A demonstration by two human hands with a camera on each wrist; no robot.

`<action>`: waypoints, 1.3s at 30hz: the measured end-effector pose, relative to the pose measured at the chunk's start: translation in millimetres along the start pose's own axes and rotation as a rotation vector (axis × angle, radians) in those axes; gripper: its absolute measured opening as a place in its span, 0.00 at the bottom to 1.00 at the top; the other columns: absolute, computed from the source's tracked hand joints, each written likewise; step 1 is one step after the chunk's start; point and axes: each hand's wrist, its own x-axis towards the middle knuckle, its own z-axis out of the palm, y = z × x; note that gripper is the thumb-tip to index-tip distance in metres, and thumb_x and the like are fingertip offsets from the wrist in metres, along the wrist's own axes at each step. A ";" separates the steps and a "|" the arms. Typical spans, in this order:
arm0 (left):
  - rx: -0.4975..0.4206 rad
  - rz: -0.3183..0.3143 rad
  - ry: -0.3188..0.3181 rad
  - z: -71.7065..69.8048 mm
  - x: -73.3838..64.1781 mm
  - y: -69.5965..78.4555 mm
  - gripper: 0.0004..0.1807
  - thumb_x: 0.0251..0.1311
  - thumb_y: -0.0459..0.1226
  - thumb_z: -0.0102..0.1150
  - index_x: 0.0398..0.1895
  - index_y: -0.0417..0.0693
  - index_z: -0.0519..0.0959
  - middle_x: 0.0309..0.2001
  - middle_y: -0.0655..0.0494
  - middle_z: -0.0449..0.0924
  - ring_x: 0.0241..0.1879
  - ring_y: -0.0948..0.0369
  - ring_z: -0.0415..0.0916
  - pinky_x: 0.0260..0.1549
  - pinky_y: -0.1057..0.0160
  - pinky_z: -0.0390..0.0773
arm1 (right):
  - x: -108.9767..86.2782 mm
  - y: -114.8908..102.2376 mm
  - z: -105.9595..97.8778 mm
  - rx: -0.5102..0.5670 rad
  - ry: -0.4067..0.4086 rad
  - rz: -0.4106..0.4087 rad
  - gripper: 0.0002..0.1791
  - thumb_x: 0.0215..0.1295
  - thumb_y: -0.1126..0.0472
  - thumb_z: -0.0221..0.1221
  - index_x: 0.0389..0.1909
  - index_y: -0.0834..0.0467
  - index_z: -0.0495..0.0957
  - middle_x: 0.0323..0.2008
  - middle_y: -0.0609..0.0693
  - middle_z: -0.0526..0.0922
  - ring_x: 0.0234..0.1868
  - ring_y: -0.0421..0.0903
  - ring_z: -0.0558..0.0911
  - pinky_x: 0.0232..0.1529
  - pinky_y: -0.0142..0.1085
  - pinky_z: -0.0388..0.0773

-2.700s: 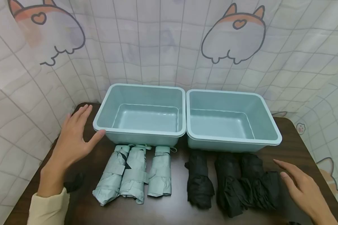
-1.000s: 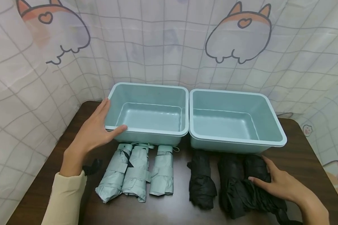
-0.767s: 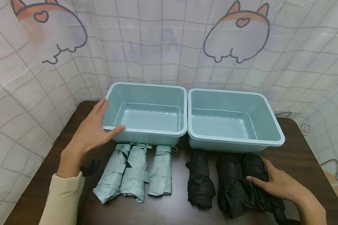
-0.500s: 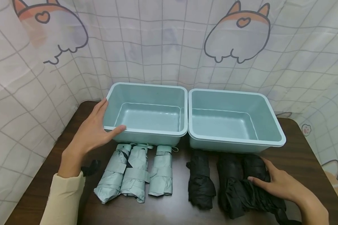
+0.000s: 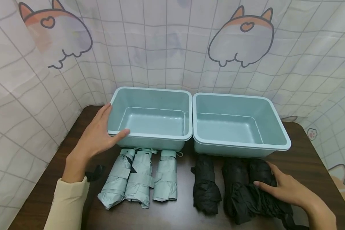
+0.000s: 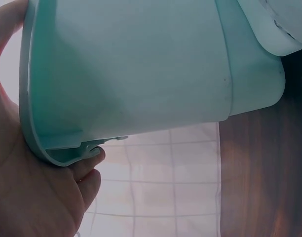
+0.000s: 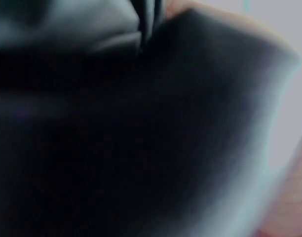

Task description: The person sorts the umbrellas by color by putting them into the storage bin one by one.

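Note:
My left hand [image 5: 93, 135] rests against the front left corner of the left pale blue-green bin [image 5: 149, 138], thumb along the front rim and straight fingers along the side. In the left wrist view, fingertips touch the bin's wall [image 6: 141, 69] just below the rim. My right hand [image 5: 287, 187] grips the rightmost black folded umbrella [image 5: 261, 172], thumb on top and fingers on its far side. Dark, blurred cloth [image 7: 141, 148] fills the right wrist view. Beside it lie a middle black umbrella [image 5: 236, 174] and a left black umbrella [image 5: 206, 188].
Left of the black umbrellas lie three pale green folded umbrellas [image 5: 165, 179]. A right pale blue-green bin [image 5: 241, 145] adjoins the left one; both are empty inside. Behind the dark wooden table [image 5: 187, 210] hangs a checked curtain [image 5: 161, 41] with cartoon animals.
Since the oldest frame, my left hand has moved right onto the bin's corner, and my right hand has moved left onto the rightmost black umbrella. Over the last second both hands stay put.

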 end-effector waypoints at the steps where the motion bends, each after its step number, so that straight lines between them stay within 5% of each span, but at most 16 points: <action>1: 0.003 0.006 0.005 -0.5 -0.4 -0.7 0.59 0.67 0.65 0.60 0.88 0.45 0.43 0.87 0.42 0.44 0.82 0.37 0.53 0.71 0.26 0.63 | 0.2 -0.8 0.3 0.001 0.001 -0.002 0.59 0.76 0.35 0.56 0.80 0.76 0.41 0.70 0.89 0.60 0.63 0.84 0.74 0.52 0.68 0.79; 11: 0.019 0.015 0.017 -2.0 -2.1 -3.1 0.53 0.72 0.58 0.56 0.86 0.39 0.45 0.86 0.39 0.46 0.83 0.37 0.52 0.74 0.28 0.61 | -0.9 -4.3 1.2 0.012 -0.013 0.010 0.59 0.75 0.34 0.56 0.82 0.74 0.41 0.71 0.88 0.60 0.63 0.83 0.75 0.52 0.68 0.79; 21: 0.019 0.056 0.036 -0.8 -0.5 -5.2 0.53 0.71 0.58 0.58 0.85 0.35 0.47 0.85 0.34 0.49 0.85 0.33 0.42 0.82 0.33 0.45 | 1.7 1.3 0.9 0.034 -0.031 -0.005 0.59 0.76 0.36 0.56 0.81 0.75 0.38 0.72 0.89 0.55 0.66 0.86 0.70 0.53 0.69 0.78; 39: -0.010 0.018 -0.012 -1.6 0.4 -1.6 0.54 0.72 0.61 0.56 0.87 0.41 0.44 0.87 0.39 0.44 0.85 0.34 0.40 0.78 0.27 0.50 | -3.9 11.8 0.7 0.003 0.046 -0.063 0.56 0.74 0.42 0.62 0.81 0.74 0.44 0.65 0.89 0.68 0.58 0.82 0.78 0.45 0.67 0.82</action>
